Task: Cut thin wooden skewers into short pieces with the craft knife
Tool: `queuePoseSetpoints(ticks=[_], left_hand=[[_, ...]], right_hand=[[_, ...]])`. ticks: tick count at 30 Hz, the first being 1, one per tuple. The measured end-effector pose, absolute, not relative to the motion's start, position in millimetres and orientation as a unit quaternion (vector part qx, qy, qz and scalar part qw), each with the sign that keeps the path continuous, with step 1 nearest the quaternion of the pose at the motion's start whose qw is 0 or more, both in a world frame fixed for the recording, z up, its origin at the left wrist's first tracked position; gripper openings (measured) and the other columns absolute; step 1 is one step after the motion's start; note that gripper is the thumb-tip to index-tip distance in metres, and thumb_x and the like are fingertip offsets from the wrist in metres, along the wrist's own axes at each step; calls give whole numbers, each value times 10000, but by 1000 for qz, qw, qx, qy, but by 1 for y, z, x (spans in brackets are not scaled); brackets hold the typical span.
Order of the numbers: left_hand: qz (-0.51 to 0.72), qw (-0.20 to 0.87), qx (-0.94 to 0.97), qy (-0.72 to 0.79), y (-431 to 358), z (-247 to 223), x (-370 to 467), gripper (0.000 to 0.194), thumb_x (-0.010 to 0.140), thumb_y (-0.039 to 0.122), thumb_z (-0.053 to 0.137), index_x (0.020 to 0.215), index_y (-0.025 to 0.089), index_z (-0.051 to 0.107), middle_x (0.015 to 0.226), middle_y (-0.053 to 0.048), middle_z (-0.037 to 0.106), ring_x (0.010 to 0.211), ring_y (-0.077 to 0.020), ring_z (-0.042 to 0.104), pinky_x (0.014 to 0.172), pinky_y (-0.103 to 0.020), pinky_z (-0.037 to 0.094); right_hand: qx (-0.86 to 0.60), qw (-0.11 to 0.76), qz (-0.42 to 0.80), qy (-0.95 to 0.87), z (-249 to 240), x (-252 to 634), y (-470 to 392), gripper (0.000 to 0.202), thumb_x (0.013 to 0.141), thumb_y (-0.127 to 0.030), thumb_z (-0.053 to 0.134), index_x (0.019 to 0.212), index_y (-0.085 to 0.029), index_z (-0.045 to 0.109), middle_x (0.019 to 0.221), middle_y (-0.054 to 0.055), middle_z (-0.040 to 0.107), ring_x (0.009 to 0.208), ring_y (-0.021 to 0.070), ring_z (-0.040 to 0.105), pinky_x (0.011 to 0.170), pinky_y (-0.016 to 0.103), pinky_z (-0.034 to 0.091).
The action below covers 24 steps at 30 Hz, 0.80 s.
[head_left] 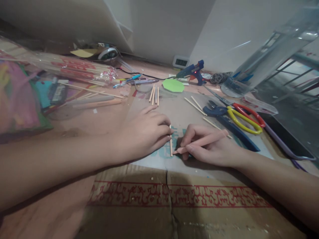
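Note:
A short, pale wooden stick (171, 147) lies upright in view on a whitish sheet with green print (149, 158). The thumb and fingers of my left hand (147, 129) are closed on its upper part and press it down. In my right hand (211, 149) is a pink pen (208, 138), its tip at the lower end of the stick. Several cut sticks (154, 95) lie in a row just beyond my left fingers. A longer stick (211, 122) is partly hidden behind my right hand, and two more sticks (195, 105) lie above it.
Blue-handled pliers (236, 132), red-and-yellow scissors (245, 121) and a phone (286, 136) lie at right. Behind stand a blue glue gun (190, 70) with a red light, a green paper octagon (173, 85) and a clear container (236, 83). Bagged sticks (67, 64) fill the left back.

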<state>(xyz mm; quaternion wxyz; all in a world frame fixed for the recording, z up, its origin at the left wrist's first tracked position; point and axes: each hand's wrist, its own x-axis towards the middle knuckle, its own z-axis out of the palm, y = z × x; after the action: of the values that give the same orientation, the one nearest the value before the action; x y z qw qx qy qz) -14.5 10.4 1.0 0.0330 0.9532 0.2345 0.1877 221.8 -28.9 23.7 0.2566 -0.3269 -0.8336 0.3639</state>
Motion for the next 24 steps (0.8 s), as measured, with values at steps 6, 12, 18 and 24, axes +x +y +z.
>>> queuePoseSetpoints(ticks=[6,12,18,24], left_hand=[[178,24,954,241,10,2,-14,232,1023,309,554,1041,196,755,1093,-71,722,1082,-239,667,1199,-556,323],[186,15,953,239,11,0,-15,220,1020,298,564,1026,201,761,1086,-68,727,1072,-233,667,1189,-536,339],[188,24,953,236,11,-1,-15,232,1028,293,546,1030,197,757,1172,-76,722,1120,-244,663,1191,-544,332],[180,31,953,241,11,0,-14,214,1025,291,559,1052,204,752,1165,-67,731,1118,-235,670,1199,-545,318]], right_hand=[[-325,247,386,-827,24,221,-29,176,903,-164,617,770,-150,732,750,76,725,660,172,729,564,244,569],[-333,251,368,-831,23,221,-28,184,923,-171,624,768,-155,722,769,75,719,659,175,722,562,250,561],[-338,273,338,-835,21,221,-28,226,927,-145,613,735,-165,729,799,70,712,696,163,722,607,246,573],[-377,281,317,-824,22,218,-27,247,927,-170,646,696,-170,731,792,52,705,657,122,688,581,207,548]])
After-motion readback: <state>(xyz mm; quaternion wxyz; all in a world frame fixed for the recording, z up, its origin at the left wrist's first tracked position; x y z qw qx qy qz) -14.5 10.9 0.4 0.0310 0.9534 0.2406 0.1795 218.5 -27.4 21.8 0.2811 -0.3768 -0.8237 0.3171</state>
